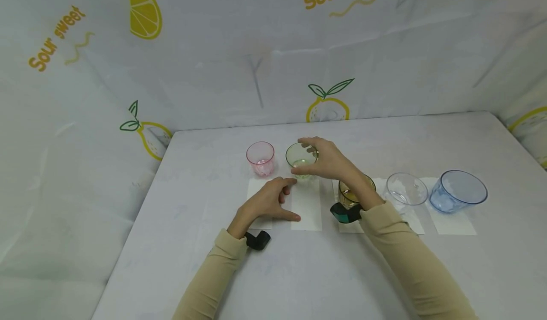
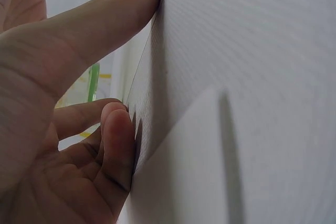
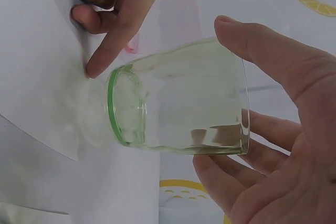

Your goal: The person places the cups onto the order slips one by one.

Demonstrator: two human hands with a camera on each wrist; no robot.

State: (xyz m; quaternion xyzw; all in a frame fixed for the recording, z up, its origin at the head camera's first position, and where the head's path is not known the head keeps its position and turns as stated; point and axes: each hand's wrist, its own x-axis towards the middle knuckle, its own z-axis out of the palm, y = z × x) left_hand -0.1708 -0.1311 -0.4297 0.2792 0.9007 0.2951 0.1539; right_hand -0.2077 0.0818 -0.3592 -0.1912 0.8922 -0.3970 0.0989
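My right hand (image 1: 326,161) holds a clear green-tinted glass (image 1: 300,162) near its rim, thumb on one side and fingers on the other. The glass (image 3: 168,103) stands upright at the far end of a white paper strip (image 1: 306,208). Just in front, my left hand (image 1: 268,199) lies low over the strips, thumb and index finger spread apart. In the left wrist view, the thumb (image 2: 110,17) and the fingertips touch the white paper surface. Left of the green glass is a pink glass (image 1: 261,160), behind another paper strip (image 1: 255,187) partly hidden by my left hand.
An amber glass (image 1: 348,196), partly behind my right forearm, a colourless glass (image 1: 407,189) and a blue glass (image 1: 457,192) stand to the right on more paper strips (image 1: 455,225). A lemon-printed cloth (image 1: 213,73) hangs behind the white table (image 1: 162,253).
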